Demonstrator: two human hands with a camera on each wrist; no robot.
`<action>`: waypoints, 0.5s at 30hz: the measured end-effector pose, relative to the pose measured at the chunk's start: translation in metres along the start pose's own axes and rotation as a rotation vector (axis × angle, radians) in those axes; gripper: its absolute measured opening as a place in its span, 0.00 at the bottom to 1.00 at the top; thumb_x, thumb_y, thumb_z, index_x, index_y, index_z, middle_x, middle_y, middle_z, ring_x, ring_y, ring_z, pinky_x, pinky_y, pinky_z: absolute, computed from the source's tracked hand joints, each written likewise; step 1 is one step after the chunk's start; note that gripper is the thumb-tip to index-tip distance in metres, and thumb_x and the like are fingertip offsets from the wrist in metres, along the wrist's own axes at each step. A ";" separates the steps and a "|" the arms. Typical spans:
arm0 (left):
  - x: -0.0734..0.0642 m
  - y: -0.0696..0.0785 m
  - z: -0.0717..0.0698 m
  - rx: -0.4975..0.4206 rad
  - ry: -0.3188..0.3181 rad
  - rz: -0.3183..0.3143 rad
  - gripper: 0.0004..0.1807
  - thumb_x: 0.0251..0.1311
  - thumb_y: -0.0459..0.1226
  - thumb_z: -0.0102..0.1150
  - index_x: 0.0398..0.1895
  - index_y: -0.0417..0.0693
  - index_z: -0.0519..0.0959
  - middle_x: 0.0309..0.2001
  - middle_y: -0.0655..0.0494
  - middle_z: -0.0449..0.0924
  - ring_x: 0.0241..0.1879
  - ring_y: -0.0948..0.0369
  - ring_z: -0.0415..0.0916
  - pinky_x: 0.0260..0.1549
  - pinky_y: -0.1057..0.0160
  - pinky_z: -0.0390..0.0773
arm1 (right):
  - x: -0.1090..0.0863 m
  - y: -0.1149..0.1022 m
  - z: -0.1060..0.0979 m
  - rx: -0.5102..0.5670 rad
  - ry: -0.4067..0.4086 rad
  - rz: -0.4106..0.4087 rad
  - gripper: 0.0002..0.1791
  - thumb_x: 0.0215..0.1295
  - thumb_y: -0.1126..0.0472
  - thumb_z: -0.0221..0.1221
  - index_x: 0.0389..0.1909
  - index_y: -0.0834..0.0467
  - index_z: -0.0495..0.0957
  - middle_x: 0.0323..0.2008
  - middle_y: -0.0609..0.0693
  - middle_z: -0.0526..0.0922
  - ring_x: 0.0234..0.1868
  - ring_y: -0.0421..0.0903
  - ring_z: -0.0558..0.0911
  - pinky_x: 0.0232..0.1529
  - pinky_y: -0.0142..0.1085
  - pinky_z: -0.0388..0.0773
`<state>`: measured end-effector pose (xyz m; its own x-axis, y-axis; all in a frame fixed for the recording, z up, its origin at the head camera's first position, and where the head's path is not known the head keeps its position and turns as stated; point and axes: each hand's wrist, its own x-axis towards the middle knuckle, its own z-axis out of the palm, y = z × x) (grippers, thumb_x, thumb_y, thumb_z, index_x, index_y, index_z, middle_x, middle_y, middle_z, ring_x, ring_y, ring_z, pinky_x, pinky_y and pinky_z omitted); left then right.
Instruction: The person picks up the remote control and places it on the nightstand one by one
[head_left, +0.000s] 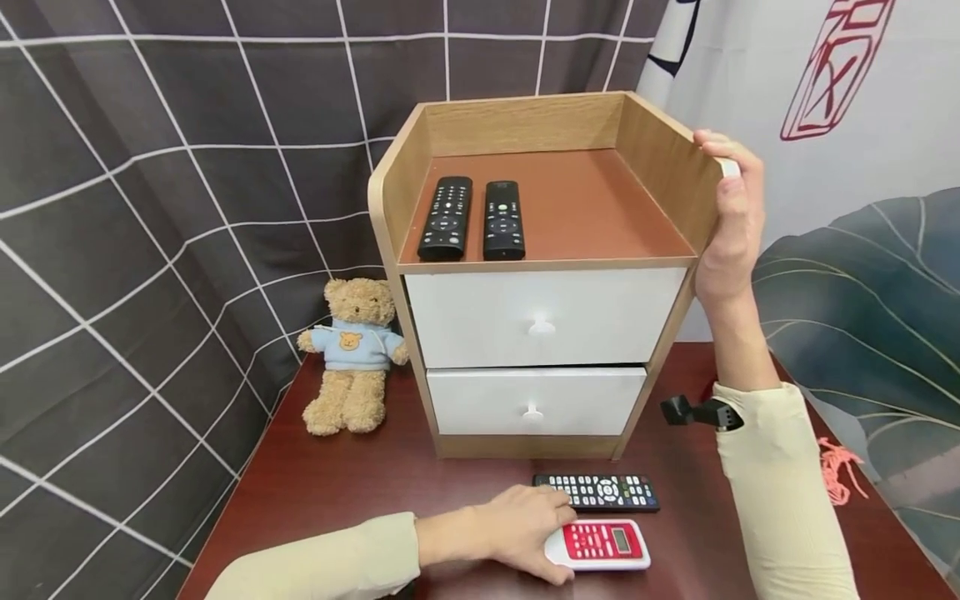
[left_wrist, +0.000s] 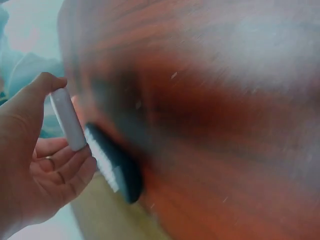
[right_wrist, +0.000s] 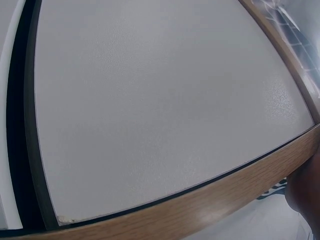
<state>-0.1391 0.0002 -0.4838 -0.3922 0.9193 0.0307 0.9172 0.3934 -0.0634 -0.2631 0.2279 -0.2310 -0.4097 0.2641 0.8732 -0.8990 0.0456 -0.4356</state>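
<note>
In the head view my left hand grips the left end of a white remote control with a red keypad and small screen. The left wrist view shows its white edge between thumb and fingers. Just beyond it lies a black remote with many buttons, its left end partly behind the hand. My right hand holds the upper right side panel of a small wooden cabinet. A white drawer front fills most of the right wrist view.
Two black remotes, one on the left and one beside it, lie on the cabinet's brown top. Two white drawers sit below. A teddy bear in a blue top sits left of the cabinet. Pink strings lie at the table's right edge.
</note>
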 end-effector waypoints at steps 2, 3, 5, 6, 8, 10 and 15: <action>-0.001 -0.007 -0.012 -0.016 0.008 -0.009 0.31 0.50 0.67 0.61 0.46 0.57 0.81 0.39 0.67 0.75 0.37 0.72 0.70 0.32 0.78 0.73 | 0.001 0.000 0.001 -0.009 -0.005 0.000 0.19 0.68 0.58 0.42 0.51 0.58 0.77 0.58 0.53 0.78 0.66 0.54 0.68 0.69 0.36 0.58; -0.002 -0.010 -0.019 -0.024 0.016 -0.017 0.30 0.50 0.67 0.61 0.46 0.56 0.81 0.39 0.67 0.75 0.36 0.72 0.70 0.31 0.78 0.72 | 0.002 -0.001 0.002 -0.014 -0.008 0.000 0.19 0.68 0.58 0.42 0.51 0.58 0.77 0.58 0.53 0.78 0.66 0.54 0.68 0.68 0.36 0.58; -0.006 -0.017 -0.033 -0.048 0.042 -0.031 0.29 0.49 0.66 0.62 0.44 0.57 0.80 0.38 0.68 0.74 0.34 0.72 0.69 0.28 0.78 0.69 | 0.003 -0.001 0.003 -0.020 -0.011 -0.001 0.19 0.68 0.58 0.42 0.51 0.57 0.77 0.58 0.53 0.79 0.66 0.54 0.69 0.68 0.36 0.58; -0.007 -0.019 -0.040 -0.067 0.062 -0.039 0.29 0.49 0.66 0.63 0.44 0.57 0.80 0.37 0.68 0.73 0.34 0.72 0.68 0.26 0.78 0.67 | 0.003 -0.001 0.003 -0.018 -0.010 0.000 0.19 0.68 0.58 0.42 0.51 0.57 0.77 0.58 0.53 0.79 0.66 0.54 0.69 0.68 0.36 0.58; -0.011 -0.023 -0.053 -0.117 0.103 -0.056 0.28 0.47 0.65 0.64 0.44 0.57 0.79 0.36 0.68 0.71 0.32 0.73 0.66 0.23 0.79 0.63 | 0.003 -0.002 0.003 -0.022 -0.004 -0.002 0.19 0.68 0.59 0.42 0.51 0.57 0.77 0.57 0.53 0.79 0.66 0.54 0.69 0.68 0.36 0.59; -0.016 -0.025 -0.066 -0.168 0.149 -0.072 0.29 0.46 0.64 0.65 0.45 0.57 0.78 0.35 0.69 0.69 0.30 0.74 0.64 0.21 0.80 0.59 | 0.002 -0.003 0.002 -0.024 0.000 -0.001 0.19 0.68 0.59 0.42 0.51 0.57 0.77 0.57 0.53 0.79 0.66 0.54 0.69 0.68 0.36 0.59; -0.027 -0.025 -0.097 -0.215 0.279 -0.082 0.32 0.42 0.60 0.69 0.48 0.54 0.77 0.36 0.67 0.68 0.31 0.74 0.62 0.21 0.82 0.57 | 0.000 -0.004 -0.003 -0.041 -0.004 0.002 0.19 0.68 0.58 0.42 0.51 0.57 0.77 0.58 0.53 0.79 0.66 0.54 0.69 0.68 0.36 0.59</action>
<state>-0.1451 -0.0346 -0.3859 -0.4580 0.8368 0.3000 0.8889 0.4289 0.1609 -0.2596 0.2307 -0.2296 -0.4122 0.2605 0.8730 -0.8910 0.0848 -0.4460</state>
